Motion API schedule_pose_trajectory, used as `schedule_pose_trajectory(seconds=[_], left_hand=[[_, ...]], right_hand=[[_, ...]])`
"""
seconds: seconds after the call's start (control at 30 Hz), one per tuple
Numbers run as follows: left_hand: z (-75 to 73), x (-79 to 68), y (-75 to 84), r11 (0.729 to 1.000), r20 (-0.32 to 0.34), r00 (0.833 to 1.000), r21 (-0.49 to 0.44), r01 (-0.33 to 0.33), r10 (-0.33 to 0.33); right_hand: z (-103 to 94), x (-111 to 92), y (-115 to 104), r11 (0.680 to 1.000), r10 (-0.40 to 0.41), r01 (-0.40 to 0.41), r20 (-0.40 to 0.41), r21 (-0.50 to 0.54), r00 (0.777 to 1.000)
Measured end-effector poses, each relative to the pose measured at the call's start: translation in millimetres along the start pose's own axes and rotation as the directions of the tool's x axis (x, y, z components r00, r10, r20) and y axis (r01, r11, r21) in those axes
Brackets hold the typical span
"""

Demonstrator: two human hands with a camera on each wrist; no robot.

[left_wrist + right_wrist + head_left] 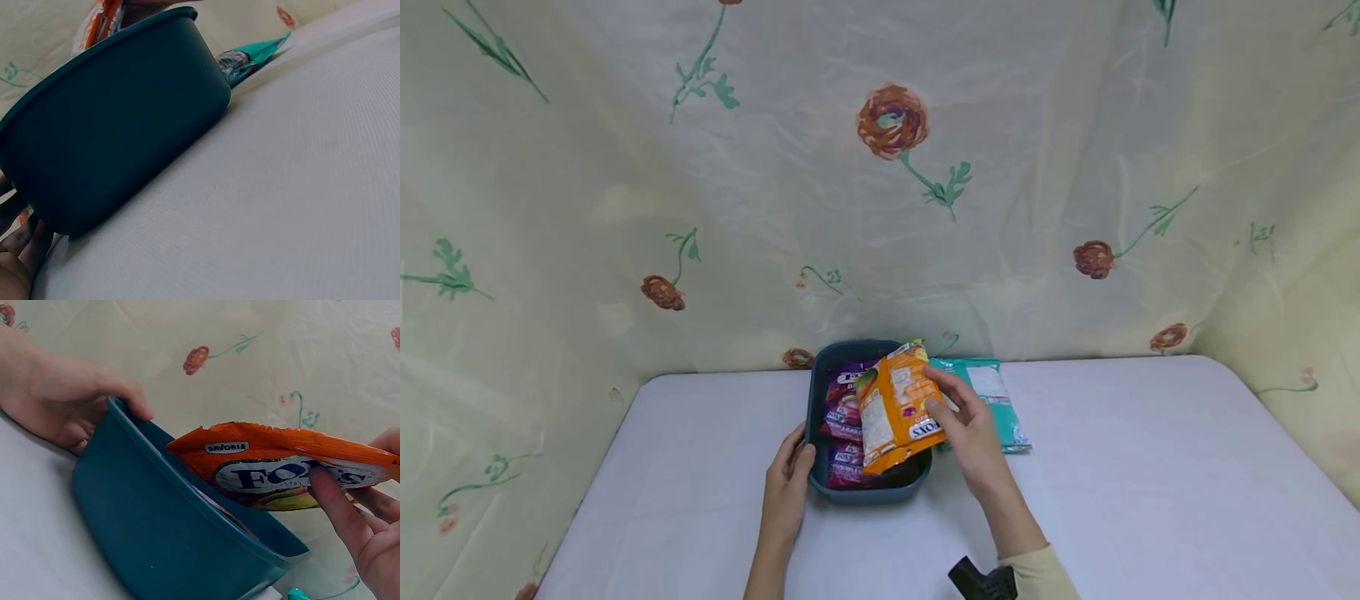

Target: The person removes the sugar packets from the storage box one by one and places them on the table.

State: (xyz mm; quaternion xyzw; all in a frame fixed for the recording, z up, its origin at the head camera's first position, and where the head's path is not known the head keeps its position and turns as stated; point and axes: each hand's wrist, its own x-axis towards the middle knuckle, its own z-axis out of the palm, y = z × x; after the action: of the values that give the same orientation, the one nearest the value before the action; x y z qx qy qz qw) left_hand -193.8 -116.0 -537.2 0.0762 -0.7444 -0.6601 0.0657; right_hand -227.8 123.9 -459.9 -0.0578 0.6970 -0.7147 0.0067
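My right hand (976,437) pinches an orange candy bag (891,408) by its right edge, thumb on top. The bag is tilted over the dark teal plastic tub (871,497), and FOX'S lettering shows on it in the right wrist view. My left hand (786,492) grips the tub's left side; in the right wrist view its thumb (137,403) lies at the rim. Inside the tub lie purple candy bags (842,412), partly covered by the orange one. The tub's right inner part is mostly hidden.
A turquoise packet (1000,404) lies flat on the white table (1150,475), just right of the tub. Behind the table's back edge hangs a flowered curtain (1015,250). A black device (983,581) sits at the right wrist, by the beige sleeve (1041,575).
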Motion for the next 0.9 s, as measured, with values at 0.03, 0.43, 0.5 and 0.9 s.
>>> schedule_pose_trajectory(seconds=[0.03, 0.43, 0.5, 0.9], left_hand=[[0.0, 0.0, 0.3, 1.000, 0.000, 1.000, 0.000, -0.001, 0.001], [0.2, -0.8, 0.6, 1.000, 0.010, 1.000, -0.005, -0.023, 0.023], [0.4, -0.5, 0.0, 0.999, 0.012, 0.999, -0.003, -0.033, 0.033], [-0.4, -0.7, -1.0, 1.000, 0.002, 1.000, -0.007, -0.030, 0.030]], right_hand=[[-0.8, 0.2, -0.2, 1.000, -0.004, 0.004, -0.004, -0.002, 1.000], [-7.8, 1.0, -0.8, 1.000, -0.003, 0.003, -0.050, 0.009, 0.999], [-8.9, 0.9, -1.0, 1.000, -0.003, 0.003, -0.052, 0.008, 0.999], [-19.4, 0.6, -2.3, 1.000, 0.001, -0.002, -0.087, -0.005, 0.996]])
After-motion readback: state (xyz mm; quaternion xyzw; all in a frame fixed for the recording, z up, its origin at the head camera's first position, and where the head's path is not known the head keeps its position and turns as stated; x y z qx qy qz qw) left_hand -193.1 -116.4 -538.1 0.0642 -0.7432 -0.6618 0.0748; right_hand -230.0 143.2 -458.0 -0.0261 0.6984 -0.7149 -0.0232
